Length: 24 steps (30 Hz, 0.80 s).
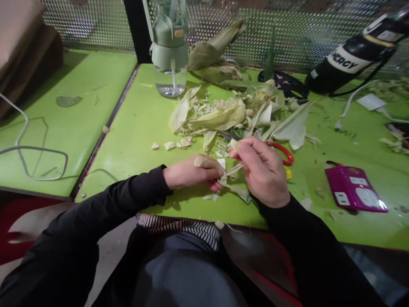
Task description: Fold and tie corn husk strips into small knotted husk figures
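A clear bottle with a sage-green lid [169, 55] stands left of the pale, papery husk pile [220, 117] on the lime-green desk [128, 143]. Before the pile, the left hand's [190, 174] grip holds a cream husk-strip bundle [223, 177]; the right hand's [265, 172] pinches a small pale husk piece [234, 145]. The step appears to be fine husk handwork, calling next for a steady left hold.
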Tool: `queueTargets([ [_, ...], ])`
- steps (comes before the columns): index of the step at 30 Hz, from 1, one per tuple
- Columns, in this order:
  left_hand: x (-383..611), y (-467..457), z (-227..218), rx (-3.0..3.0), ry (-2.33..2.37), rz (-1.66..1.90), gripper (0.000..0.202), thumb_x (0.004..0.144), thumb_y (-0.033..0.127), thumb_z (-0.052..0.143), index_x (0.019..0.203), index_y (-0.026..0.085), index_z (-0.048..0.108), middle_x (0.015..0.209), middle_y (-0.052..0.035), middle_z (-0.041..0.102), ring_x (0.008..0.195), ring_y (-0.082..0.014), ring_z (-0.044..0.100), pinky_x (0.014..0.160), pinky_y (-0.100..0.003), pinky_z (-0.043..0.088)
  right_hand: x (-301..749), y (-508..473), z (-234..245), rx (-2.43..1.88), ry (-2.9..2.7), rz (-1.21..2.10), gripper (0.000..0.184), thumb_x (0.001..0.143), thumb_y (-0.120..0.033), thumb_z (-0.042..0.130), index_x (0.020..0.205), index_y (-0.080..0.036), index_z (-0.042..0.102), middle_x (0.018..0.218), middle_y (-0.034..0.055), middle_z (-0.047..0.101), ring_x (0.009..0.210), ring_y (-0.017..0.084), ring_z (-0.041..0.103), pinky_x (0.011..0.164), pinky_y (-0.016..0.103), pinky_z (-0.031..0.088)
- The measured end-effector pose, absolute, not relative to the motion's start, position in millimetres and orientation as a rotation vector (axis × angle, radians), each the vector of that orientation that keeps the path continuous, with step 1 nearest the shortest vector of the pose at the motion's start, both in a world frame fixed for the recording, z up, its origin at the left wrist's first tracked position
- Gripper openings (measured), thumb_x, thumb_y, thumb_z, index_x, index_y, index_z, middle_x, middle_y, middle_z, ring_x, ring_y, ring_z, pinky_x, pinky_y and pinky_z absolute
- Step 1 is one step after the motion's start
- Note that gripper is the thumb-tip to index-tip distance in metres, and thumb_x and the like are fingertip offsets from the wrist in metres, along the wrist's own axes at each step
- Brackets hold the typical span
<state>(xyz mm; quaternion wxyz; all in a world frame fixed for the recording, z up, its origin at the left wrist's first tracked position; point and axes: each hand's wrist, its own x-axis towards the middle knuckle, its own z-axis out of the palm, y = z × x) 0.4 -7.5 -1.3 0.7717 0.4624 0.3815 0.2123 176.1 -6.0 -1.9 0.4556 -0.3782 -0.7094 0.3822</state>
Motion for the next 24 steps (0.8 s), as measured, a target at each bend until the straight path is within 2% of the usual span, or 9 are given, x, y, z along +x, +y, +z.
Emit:
queueTargets([
  [4,-4,-4,0,1.008,0.849,0.52,0.021,0.093,0.008,0.054,0.072,0.009,0.059,0.073,-0.0005,0.062,0.069,-0.0086,0.07,0.071,-0.021,0.06,181,-9,17,-0.92,-2.117,0.676,0.028,0.093,-0.019,0.055,0.066,-0.022,0.047,0.064,-0.0034,0.046,0.063,0.014,0.044,0.066,0.033,0.035],
  [8,-6,-2,7,1.015,0.932,0.586,0.022,0.093,0.005,0.052,0.073,0.008,0.06,0.074,-0.0007,0.063,0.067,-0.0064,0.068,0.069,-0.018,0.059,185,-7,23,-0.888,-2.428,0.379,0.028,0.092,-0.018,0.055,0.065,-0.021,0.049,0.061,-0.0032,0.049,0.066,0.015,0.045,0.075,0.036,0.034],
  [13,-5,-2,10,1.051,0.99,0.637,0.023,0.094,0.004,0.051,0.073,0.008,0.06,0.073,-0.0007,0.064,0.063,-0.0057,0.067,0.065,-0.017,0.059,185,-3,15,-0.937,-2.502,0.093,0.019,0.1,-0.027,0.051,0.087,-0.02,0.064,0.069,-0.0012,0.061,0.073,0.018,0.053,0.086,0.039,0.035],
  [17,-6,1,5,1.07,0.96,0.684,0.023,0.094,0.002,0.05,0.073,0.009,0.059,0.068,0.0014,0.062,0.06,-0.0046,0.067,0.062,-0.014,0.058,184,-2,11,-0.925,-2.544,0.032,0.022,0.103,-0.026,0.043,0.106,-0.02,0.064,0.073,-0.0003,0.064,0.075,0.018,0.056,0.09,0.04,0.035],
  [20,-6,1,3,1.062,0.959,0.711,0.019,0.093,0.002,0.051,0.078,0.008,0.062,0.072,-0.0004,0.065,0.062,-0.0048,0.068,0.064,-0.015,0.058,185,-2,12,-0.959,-2.532,0.046,0.019,0.102,-0.027,0.046,0.099,-0.019,0.063,0.071,-0.0002,0.062,0.072,0.018,0.056,0.09,0.04,0.036],
  [24,-6,0,4,1.045,0.987,0.728,0.016,0.092,0.006,0.054,0.081,0.009,0.065,0.077,-0.0028,0.069,0.065,-0.0082,0.068,0.071,-0.023,0.061,185,-3,13,-0.985,-2.495,-0.02,0.018,0.098,-0.029,0.052,0.086,-0.023,0.063,0.071,0.0008,0.063,0.076,0.021,0.057,0.09,0.043,0.037],
])
